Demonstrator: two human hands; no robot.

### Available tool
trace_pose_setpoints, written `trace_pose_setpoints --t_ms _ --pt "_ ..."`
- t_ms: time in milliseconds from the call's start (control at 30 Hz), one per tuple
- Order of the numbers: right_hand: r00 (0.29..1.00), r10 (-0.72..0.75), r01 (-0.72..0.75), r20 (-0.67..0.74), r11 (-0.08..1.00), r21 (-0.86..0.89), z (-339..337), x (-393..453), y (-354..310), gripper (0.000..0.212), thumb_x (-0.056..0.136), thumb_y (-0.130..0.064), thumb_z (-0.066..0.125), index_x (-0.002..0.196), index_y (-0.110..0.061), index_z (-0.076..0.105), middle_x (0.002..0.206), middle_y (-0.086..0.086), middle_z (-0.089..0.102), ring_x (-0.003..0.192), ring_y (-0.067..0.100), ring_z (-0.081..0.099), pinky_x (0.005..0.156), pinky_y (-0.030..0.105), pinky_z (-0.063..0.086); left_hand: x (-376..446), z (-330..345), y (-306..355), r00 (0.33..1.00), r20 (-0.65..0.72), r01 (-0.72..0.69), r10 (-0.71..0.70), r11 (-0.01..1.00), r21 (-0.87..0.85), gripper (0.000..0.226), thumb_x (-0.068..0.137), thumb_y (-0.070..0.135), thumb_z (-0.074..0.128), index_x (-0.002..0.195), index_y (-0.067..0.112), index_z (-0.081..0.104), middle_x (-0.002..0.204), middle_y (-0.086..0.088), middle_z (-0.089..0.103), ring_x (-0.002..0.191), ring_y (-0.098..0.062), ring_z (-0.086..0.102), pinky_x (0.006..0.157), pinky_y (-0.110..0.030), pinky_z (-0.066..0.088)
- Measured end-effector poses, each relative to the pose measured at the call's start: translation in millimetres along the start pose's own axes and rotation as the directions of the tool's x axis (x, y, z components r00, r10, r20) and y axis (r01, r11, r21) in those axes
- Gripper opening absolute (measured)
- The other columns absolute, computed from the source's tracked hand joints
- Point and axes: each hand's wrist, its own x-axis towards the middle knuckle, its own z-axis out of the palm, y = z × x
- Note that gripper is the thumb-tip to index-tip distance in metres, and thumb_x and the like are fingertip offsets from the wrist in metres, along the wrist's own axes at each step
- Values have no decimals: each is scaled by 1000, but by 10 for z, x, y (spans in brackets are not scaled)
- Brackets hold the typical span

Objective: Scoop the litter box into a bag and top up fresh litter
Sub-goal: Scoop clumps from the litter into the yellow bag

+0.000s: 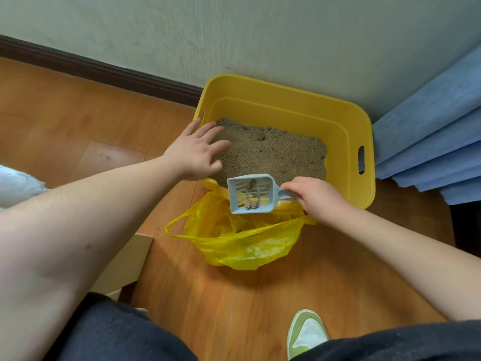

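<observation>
The right hand has its grip clenched round the handle of a pale blue slotted scoop; the scoop sits level over the near rim of the litter box, its pan carrying a few brownish clumps near its front lip and one darker bit further back; the left hand is released, fingers spread and straight, lying over the left near corner of the box with the fingertips above or on the litter, which one I cannot tell; the yellow litter box stands on the wooden floor against the pale wall, holding grey-brown litter with a small lump at the back; a yellow plastic bag lies open on the floor just in front of the box, directly below the scoop's front lip; blue folded cloth hangs to the right; a green and white shoe shows at the bottom.
</observation>
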Motion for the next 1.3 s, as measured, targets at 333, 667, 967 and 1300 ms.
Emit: trace_pose_setpoints --t_ms 333,667,967,1300 --pt "833 -522 339 -182 742 -578 247 -156 -258 28 85 -6 42 94 -12 67 74 3 61 63 24 55 53 32 38 8 -2 2 1000 -9 3 -3 1000 -3 66 85 52 24 148 34 33 160 -7 22 149 -23 10 121 -47 -5" --pt "806 -530 401 -265 816 -416 358 -169 -251 33 84 -7 42 101 -8 70 78 6 64 64 26 58 50 31 45 9 2 -9 1000 -16 -2 2 1000 5 67 84 53 22 148 34 33 160 -9 23 149 -25 12 121 -48 -3" --pt "901 -30 44 -433 999 22 -87 30 164 18 92 -10 60 109 -9 66 95 5 67 87 25 62 72 38 46 15 -8 -8 1000 4 -14 14 1000 7 68 86 53 19 150 34 29 161 -8 19 150 -23 7 121 -48 -4" --pt "828 547 -534 123 704 468 -76 295 560 25 99 -27 48 102 -12 68 69 0 66 43 14 48 41 24 36 -4 14 16 994 -96 41 -46 998 -55 75 83 51 18 146 17 40 157 -17 27 148 -31 13 121 -46 -1"
